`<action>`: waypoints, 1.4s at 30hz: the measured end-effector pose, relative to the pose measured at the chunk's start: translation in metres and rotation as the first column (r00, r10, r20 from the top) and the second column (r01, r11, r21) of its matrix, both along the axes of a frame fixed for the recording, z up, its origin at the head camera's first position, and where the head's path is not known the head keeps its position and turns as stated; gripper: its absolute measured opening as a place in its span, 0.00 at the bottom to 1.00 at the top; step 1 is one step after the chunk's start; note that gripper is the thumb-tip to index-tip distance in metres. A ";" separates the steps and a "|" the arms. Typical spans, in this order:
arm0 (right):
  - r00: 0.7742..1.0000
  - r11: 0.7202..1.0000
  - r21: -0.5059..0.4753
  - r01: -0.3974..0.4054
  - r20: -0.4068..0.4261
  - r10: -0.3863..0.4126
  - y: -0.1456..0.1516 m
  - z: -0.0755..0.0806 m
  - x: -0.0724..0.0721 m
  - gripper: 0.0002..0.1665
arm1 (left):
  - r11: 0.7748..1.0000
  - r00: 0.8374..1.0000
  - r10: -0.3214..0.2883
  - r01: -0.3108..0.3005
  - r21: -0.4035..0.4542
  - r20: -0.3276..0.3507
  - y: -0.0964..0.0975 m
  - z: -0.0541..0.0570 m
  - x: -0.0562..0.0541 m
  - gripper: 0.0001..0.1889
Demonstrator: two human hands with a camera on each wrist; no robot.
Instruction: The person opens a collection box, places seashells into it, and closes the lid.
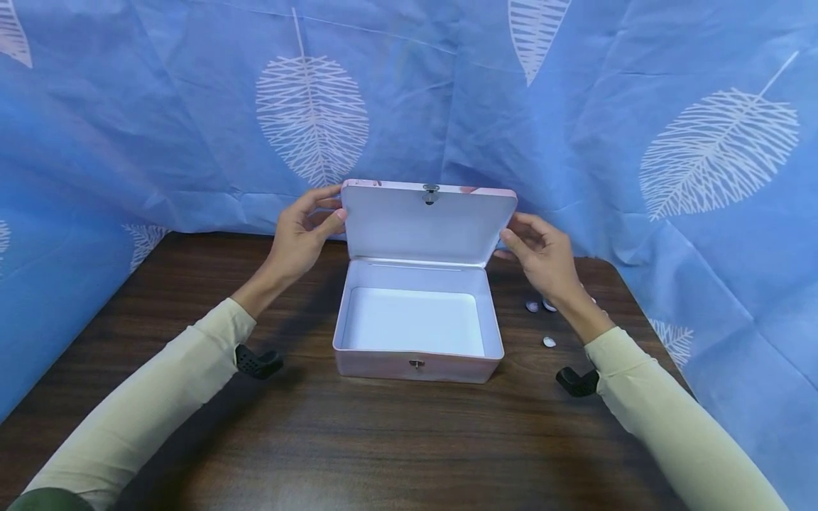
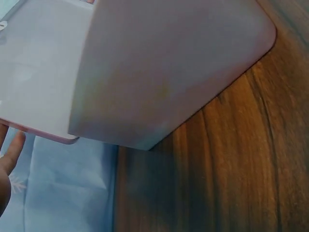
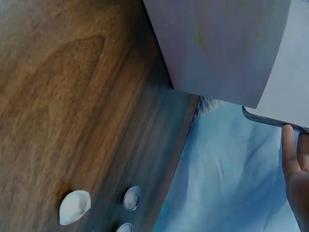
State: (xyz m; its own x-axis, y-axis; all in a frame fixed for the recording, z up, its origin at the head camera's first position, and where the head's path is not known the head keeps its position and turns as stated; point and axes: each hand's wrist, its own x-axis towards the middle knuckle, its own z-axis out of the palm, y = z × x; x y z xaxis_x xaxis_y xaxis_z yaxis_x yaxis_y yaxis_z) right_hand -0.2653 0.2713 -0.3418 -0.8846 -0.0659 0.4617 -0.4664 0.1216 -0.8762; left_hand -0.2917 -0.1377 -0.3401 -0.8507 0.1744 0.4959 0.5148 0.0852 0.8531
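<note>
A pale pink tin box (image 1: 418,365) with a white inside stands on the table, its hinged lid (image 1: 428,223) raised and leaning back. The lid's left edge is held by my left hand (image 1: 303,231), thumb at the front and fingers toward the back. My right hand (image 1: 543,252) grips the opposite edge in the same way. In the wrist views, fingertips of the left hand (image 2: 7,166) and right hand (image 3: 297,171) meet the lid's rim. A metal clasp (image 1: 431,193) hangs at the lid's top edge, and its catch (image 1: 417,363) sits on the box front. Nothing lies inside the box.
Several small seashells (image 1: 549,342) lie on the dark wooden table (image 1: 409,440), right of the box and partly behind my right forearm. A blue cloth (image 1: 415,92) with white leaf prints hangs behind the table and along its sides.
</note>
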 end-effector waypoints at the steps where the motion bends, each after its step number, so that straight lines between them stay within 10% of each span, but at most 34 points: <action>1: 1.000 1.000 0.013 0.012 -0.001 -0.012 0.000 -0.001 -0.001 0.22 | 1.000 1.000 -0.003 0.003 -0.002 0.005 0.000 -0.002 -0.001 0.26; 42: 0.986 0.978 0.204 0.049 0.144 -0.079 -0.002 -0.006 -0.022 0.31 | 0.999 0.984 0.037 -0.033 -0.030 0.177 0.008 -0.023 -0.025 0.29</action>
State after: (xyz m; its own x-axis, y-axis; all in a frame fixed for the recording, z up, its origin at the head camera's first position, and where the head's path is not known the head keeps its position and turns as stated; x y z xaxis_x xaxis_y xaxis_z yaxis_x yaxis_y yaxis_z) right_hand -0.2877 0.2698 -0.3483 -0.9484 -0.0836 0.3059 -0.3161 0.3256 -0.8911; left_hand -0.3169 -0.1301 -0.3632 -0.9304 0.1541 0.3325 0.3521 0.1246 0.9276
